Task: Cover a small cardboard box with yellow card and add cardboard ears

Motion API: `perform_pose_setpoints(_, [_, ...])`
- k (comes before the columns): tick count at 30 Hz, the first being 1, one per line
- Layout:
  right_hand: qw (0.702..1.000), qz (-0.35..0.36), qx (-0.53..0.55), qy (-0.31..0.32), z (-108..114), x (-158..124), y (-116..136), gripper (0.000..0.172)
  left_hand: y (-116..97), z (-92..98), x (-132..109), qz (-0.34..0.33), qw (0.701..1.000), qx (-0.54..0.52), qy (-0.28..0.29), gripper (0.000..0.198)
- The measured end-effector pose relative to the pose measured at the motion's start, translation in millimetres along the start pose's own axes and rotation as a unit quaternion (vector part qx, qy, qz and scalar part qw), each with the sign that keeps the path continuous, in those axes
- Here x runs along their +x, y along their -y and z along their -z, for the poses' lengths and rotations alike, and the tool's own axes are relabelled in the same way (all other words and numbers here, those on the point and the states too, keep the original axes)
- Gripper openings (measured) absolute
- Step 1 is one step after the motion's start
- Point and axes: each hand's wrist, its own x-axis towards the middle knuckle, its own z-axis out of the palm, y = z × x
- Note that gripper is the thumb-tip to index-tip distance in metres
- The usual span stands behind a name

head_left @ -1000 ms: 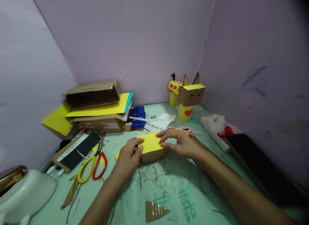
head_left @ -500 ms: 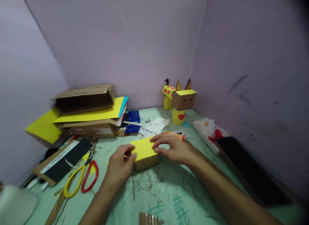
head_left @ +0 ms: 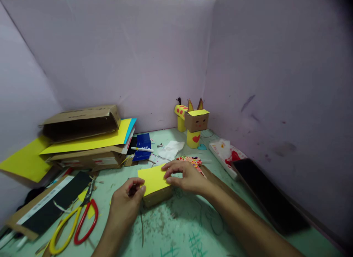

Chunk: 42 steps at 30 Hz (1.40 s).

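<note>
A small brown cardboard box (head_left: 157,197) lies on the green tabletop in front of me. Over its top is a piece of yellow paper (head_left: 154,179). My left hand (head_left: 128,195) has its curled fingers and thumb at the left edge of the paper and box. From the right, my right hand (head_left: 185,176) grips the opposite edge, its fingertips resting on the paper. The far side of the box is hidden.
Scissors (head_left: 70,227) with one yellow and one red handle lie at left. Behind them are stacked cardboard boxes (head_left: 82,119) and coloured paper. A cardboard animal figure (head_left: 196,121) stands at the back. A dark flat object (head_left: 267,194) leans along the right wall.
My view has tilted up and turned slightly right, so the scene sits further left in the picture. Both hands keep nearly the same hold on the box and yellow paper.
</note>
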Motion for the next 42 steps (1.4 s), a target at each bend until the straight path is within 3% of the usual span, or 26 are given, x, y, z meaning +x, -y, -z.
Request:
perform_pose_setpoints(13, [1.000, -0.003, 0.004, -0.006, -1, 0, 1, 0.013, 14, -0.4, 4, -0.052, 0.999, -0.002, -0.002, 0.021])
perform_pose_setpoints(20, [0.999, -0.021, 0.039, -0.023, 0, 1, 1, 0.009, 3, -0.4, -2, -0.026, 0.999, -0.022, -0.026, 0.018])
perform_pose_setpoints(24, [0.981, -0.051, 0.181, -0.049, 2, 1, 1, 0.010, -1, -0.2, -4, 0.011, 0.990, -0.134, -0.049, 0.018])
perform_pose_setpoints(28, [0.957, -0.073, 0.263, -0.098, 6, 2, -5, 0.018, -1, 4.8, 0, 0.076, 0.941, -0.323, -0.062, 0.030])
perform_pose_setpoints(31, [0.964, -0.092, 0.234, -0.085, 11, 2, -8, 0.034, -2, 11.5, 4, 0.088, 0.902, -0.413, -0.089, 0.030])
perform_pose_setpoints(36, [0.988, -0.086, 0.113, 0.064, 5, -3, -9, 0.099, 0, 19.3, 11, 0.093, 0.880, -0.450, -0.119, 0.026])
perform_pose_setpoints(42, [0.986, -0.106, 0.103, 0.081, -20, -9, -15, 0.109, 0, 18.8, 10, 0.098, 0.876, -0.456, -0.119, 0.023])
